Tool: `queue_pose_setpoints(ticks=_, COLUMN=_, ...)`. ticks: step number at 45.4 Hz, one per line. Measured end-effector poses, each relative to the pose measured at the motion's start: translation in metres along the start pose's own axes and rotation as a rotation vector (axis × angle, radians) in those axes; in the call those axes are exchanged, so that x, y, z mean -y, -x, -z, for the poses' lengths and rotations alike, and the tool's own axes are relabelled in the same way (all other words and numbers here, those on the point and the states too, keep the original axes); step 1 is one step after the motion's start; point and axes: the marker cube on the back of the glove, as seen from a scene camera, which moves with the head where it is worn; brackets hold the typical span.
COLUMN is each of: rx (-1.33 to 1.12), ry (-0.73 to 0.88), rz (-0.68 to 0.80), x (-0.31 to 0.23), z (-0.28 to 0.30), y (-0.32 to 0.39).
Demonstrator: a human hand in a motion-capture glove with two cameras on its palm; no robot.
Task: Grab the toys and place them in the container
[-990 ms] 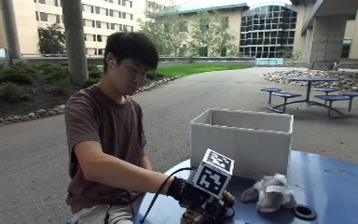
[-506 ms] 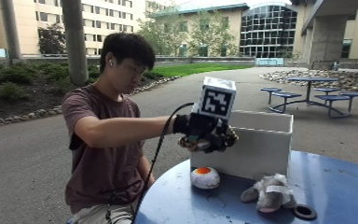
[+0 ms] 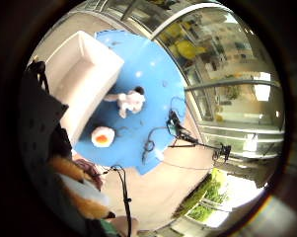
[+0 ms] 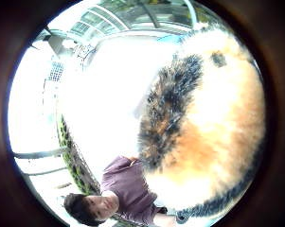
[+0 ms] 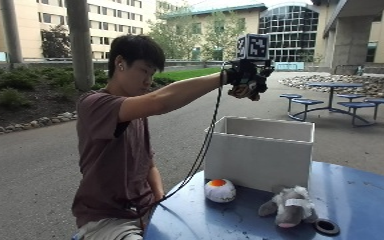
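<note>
The person's gloved right hand (image 5: 247, 80) had risen from beside the bench (image 5: 352, 205) a second before, past the container's rim, to hang high above the white open-topped container (image 5: 262, 150). Its fingers were clenched round an orange-and-black furry toy (image 5: 246, 90), which filled much of the thumb-side palm view. That suggested the pick-up of this toy was done and only the drop into the container remained.

On the blue bench, just in front of the container's near wall, a round white toy with an orange top (image 5: 219, 190) still lay. To its right sat a grey plush animal (image 5: 287, 206), and beside that a small black ring (image 5: 326, 227). Both toys awaited collection.
</note>
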Motion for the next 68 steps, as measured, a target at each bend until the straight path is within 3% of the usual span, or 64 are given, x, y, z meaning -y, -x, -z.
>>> queue_pose_setpoints(ticks=10, rx=-0.065, ry=0.04, rz=0.101, x=0.07, z=-0.023, y=0.09)
queue_pose_setpoints(ticks=14, rx=-0.077, ry=0.056, rz=0.069, x=0.092, z=-0.032, y=0.119)
queue_pose_setpoints(ticks=23, rx=-0.072, ry=0.368, rz=0.059, x=0.125, z=-0.058, y=0.178)
queue_pose_setpoints(ticks=34, rx=-0.049, ry=0.286, rz=0.041, x=0.085, z=-0.043, y=0.087)
queue_pose_setpoints(ticks=47, rx=-0.07, ry=0.241, rz=-0.194, x=0.01, z=-0.03, y=-0.091)
queue_pose_setpoints(ticks=52, rx=-0.08, ry=0.268, rz=-0.182, x=-0.005, z=-0.085, y=-0.165)
queue_pose_setpoints(ticks=58, rx=-0.092, ry=0.41, rz=-0.154, x=0.007, z=-0.191, y=-0.211)
queue_pose_setpoints(ticks=63, rx=0.005, ry=0.485, rz=-0.215, x=0.036, z=-0.278, y=-0.202)
queue_pose_setpoints(ticks=68, rx=0.086, ry=0.427, rz=-0.256, x=0.052, z=-0.335, y=-0.196)
